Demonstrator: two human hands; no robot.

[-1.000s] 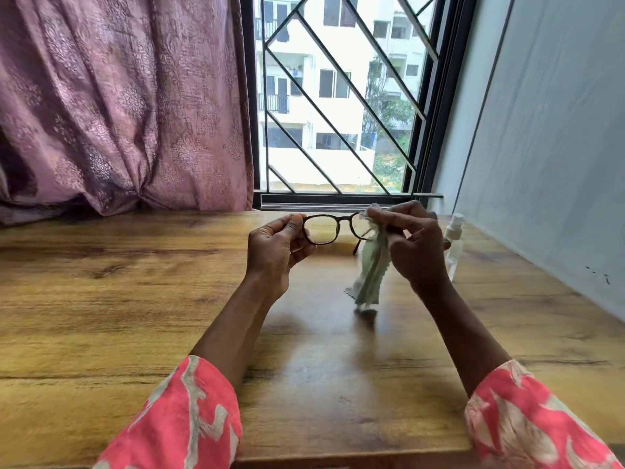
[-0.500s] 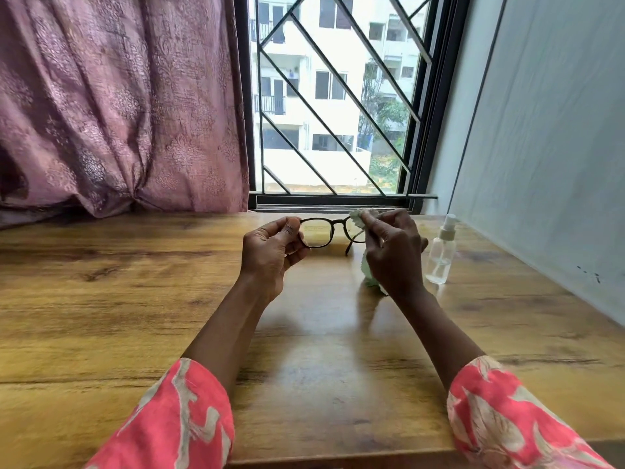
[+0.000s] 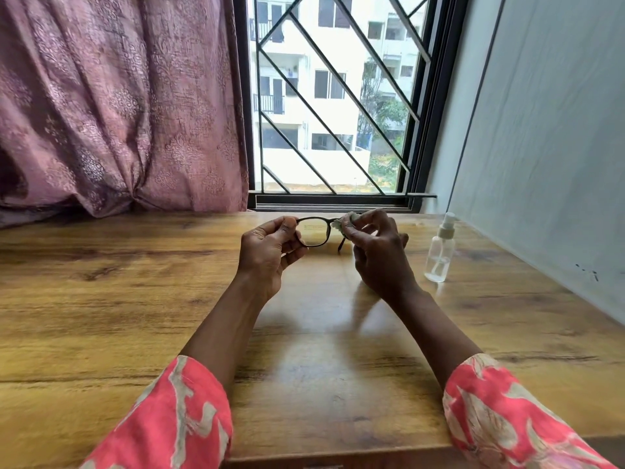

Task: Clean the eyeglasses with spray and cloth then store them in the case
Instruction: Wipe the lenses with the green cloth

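Eyeglasses (image 3: 313, 232), held above the far table (image 3: 101, 299): left hand (image 3: 267, 252) is pinching the left rim while right hand (image 3: 378, 252), clamped on cloth (image 3: 345, 222), is wiping the right lens (light circular pressure advisable).

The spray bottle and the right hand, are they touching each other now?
Apart. The head view shows bare wooden table between the spray bottle and the right hand, which holds the cloth.

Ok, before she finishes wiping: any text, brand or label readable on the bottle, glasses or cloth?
None readable.
Spray bottle: clear, no label visible.
Eyeglasses: no marking legible on the frame.
Cloth: mostly hidden in the right hand; no print visible.
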